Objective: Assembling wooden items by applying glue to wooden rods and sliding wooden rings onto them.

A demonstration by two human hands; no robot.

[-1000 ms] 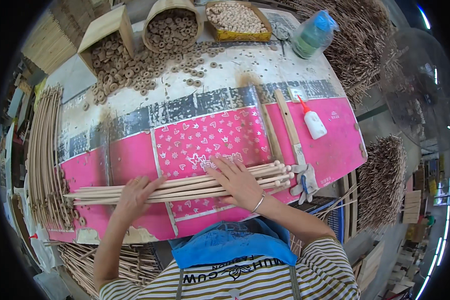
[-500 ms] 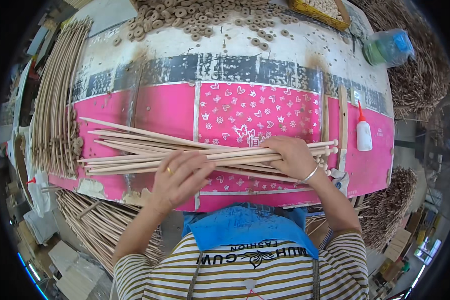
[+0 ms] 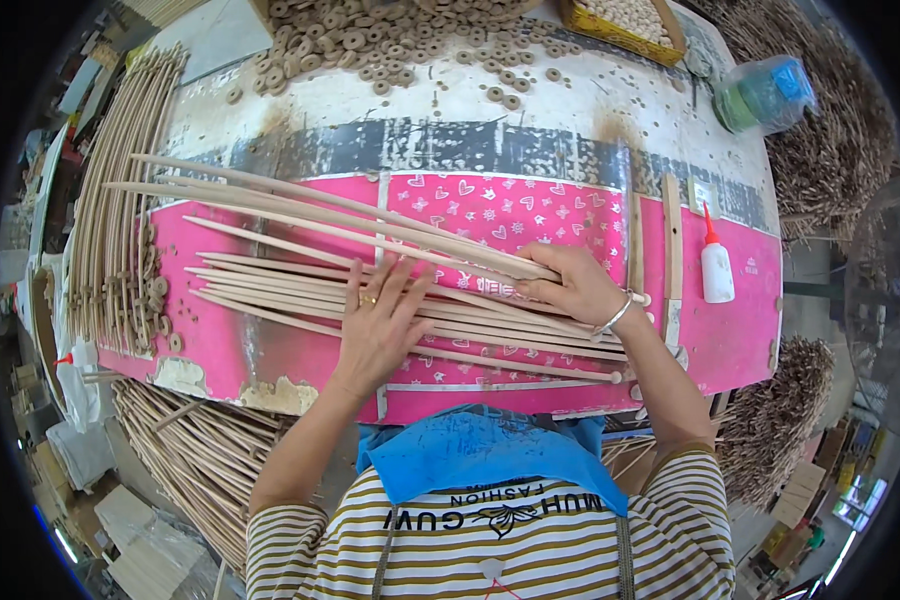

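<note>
My right hand (image 3: 582, 287) is closed around a few pale wooden sticks (image 3: 470, 248), gripping them near their right ends. Their tapered left tips fan out, raised toward the upright rows at the far left. Below them, more of these sticks (image 3: 510, 335) lie loosely side by side across the pink table cover, thin at the left and with a small round knob on at least one right end. My left hand (image 3: 378, 310) rests on this lower group with its fingers spread, a ring on one finger. Most of the right-hand knobs are hidden by my right hand and wrist.
A white glue bottle (image 3: 717, 270) with a red nozzle stands right of a wooden strip (image 3: 672, 255). Brown wooden rings (image 3: 355, 40) are heaped at the back, beside a yellow box (image 3: 660, 45) of small balls. Finished-looking rods (image 3: 120, 190) line the left side. A green-blue bottle (image 3: 755, 100) stands back right.
My right hand has lifted a few sticks away from the bunch, their left tips swinging up and farther back. My left hand has shifted right, its fingers now spread over the remaining sticks.
</note>
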